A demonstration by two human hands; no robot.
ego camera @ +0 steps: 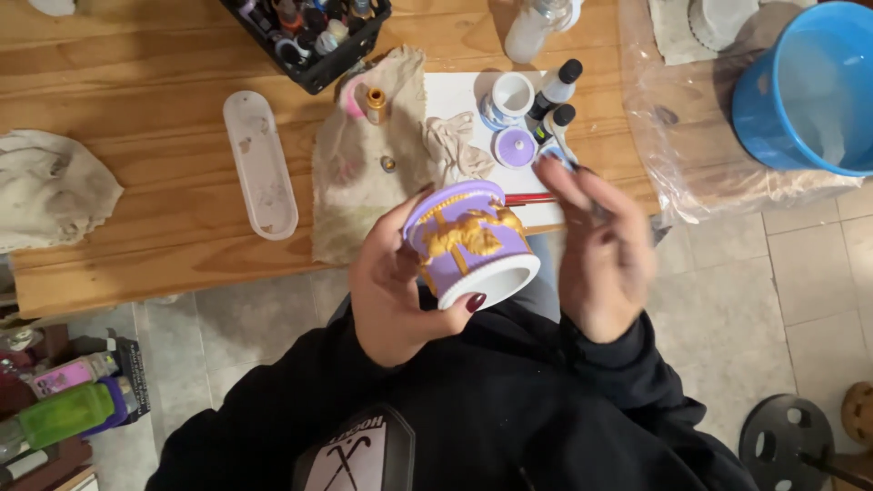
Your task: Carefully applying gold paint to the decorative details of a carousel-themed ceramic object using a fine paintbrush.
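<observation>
My left hand (393,284) grips a small round purple pot (473,244) with raised gold figures and a white rim. It is tilted on its side over my lap, just off the table's front edge. My right hand (602,256) is right of the pot, motion-blurred, fingers mostly stretched out, with a thin dark shape across them. A red-handled brush (532,197) shows between the pot and this hand; whether the hand holds it is unclear.
On the wooden table (155,209) lie a white sheet with a purple lid (515,146), a small white jar (507,96) and black-capped paint bottles (556,86). Also there: stained cloths (364,173), a long white tray (260,164), a black crate of paints (314,36), a blue bucket (805,95).
</observation>
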